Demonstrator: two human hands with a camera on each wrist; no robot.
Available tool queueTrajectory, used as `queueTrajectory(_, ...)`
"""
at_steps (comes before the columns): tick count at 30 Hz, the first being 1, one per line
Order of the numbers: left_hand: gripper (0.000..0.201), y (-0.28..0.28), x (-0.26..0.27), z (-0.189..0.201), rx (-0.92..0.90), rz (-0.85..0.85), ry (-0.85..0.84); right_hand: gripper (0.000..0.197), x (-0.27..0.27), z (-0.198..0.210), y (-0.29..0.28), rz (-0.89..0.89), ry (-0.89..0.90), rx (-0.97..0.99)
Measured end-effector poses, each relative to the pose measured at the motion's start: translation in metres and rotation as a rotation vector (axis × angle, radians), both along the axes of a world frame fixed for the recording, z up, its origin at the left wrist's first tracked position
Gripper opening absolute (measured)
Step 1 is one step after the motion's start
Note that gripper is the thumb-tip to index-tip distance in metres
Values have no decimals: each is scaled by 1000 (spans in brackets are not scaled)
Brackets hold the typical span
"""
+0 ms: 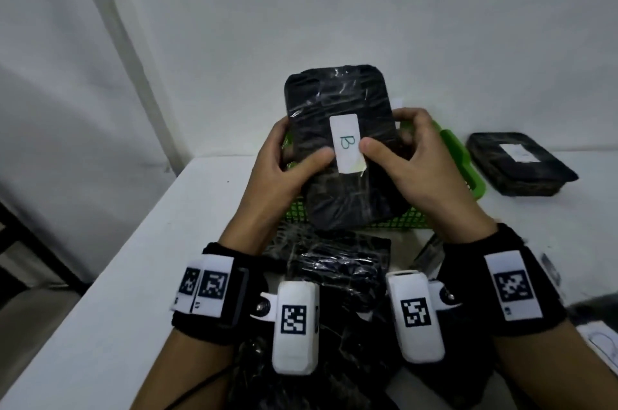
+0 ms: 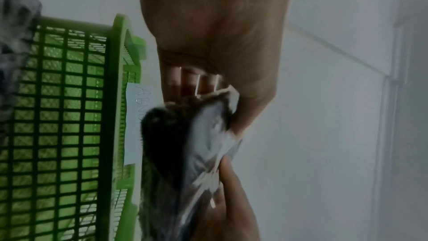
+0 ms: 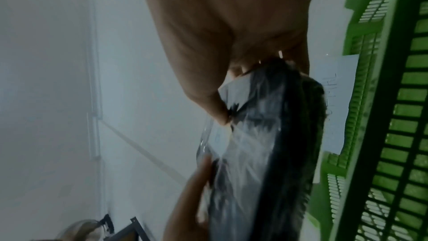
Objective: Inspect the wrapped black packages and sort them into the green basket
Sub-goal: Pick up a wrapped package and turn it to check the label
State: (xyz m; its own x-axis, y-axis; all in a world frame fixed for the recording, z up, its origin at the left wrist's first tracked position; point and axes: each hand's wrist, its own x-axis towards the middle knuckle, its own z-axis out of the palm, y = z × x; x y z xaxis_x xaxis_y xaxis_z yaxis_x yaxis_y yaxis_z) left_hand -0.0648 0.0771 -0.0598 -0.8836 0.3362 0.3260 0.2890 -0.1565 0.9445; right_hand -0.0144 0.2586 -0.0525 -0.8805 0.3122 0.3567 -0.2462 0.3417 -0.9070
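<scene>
Your fingers curl round both long edges of the black package (image 1: 337, 128), thumbs pressed on its face beside the white label (image 1: 346, 143): left hand (image 1: 281, 168) on the left edge, right hand (image 1: 411, 162) on the right. You hold it tilted above the green basket (image 1: 465, 162). Another wrapped package (image 1: 518, 165) lies on the table (image 1: 133, 259) further right.

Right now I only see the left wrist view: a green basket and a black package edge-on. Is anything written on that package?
Observer: Yes. The head view shows a white label on the package, with a green letter B.
Operator: How is it held?
Observer: The left hand and the right hand grip its sides, thumbs at the label's edges.
Operator: Any other packages?
Observer: A second package lies on the table right of the basket; a pile lies nearer the person.
</scene>
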Motion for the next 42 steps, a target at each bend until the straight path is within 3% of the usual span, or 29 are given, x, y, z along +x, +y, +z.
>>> queueTrajectory(3,47,-3,-2,5,25,-61,-46,64,1,0,3,-47,-35,185)
queueTrajectory(6,42,-6,0,9,23,-55,45,91,8,5,-2,163,-162,107)
queueTrajectory(11,36,-2,6,14,3,-54,120,83,9,0,-8,378,-156,-112)
queueTrajectory(14,33,0,8,15,-19,-89,121,76,4,-3,-8,321,-82,-177)
queueTrajectory(17,47,5,4,9,-84,-55,80,61,2,-2,-8,268,17,-271)
queueTrajectory(21,53,7,0,-1,-128,-39,-82,78,2,1,-10,348,-65,-424)
queueTrajectory(22,54,7,-1,-2,-113,-22,-89,73,1,2,-9,334,-61,-433)
queueTrajectory(25,73,3,-3,-2,-58,61,-72,34,-2,4,-1,279,18,-395)
queueTrajectory(27,81,3,-4,-2,-95,73,-28,28,-1,3,1,276,44,-364)
queueTrajectory(33,52,5,-1,1,-51,-14,-29,14,-2,-1,1,157,97,-327)
queueTrajectory(36,49,5,1,1,-50,-9,-8,15,0,-1,1,173,77,-369)
queueTrajectory(39,49,1,3,2,-34,-46,0,29,2,2,5,210,9,-368)
queueTrajectory(42,58,-6,3,5,-9,-152,8,44,4,7,13,124,-17,-314)
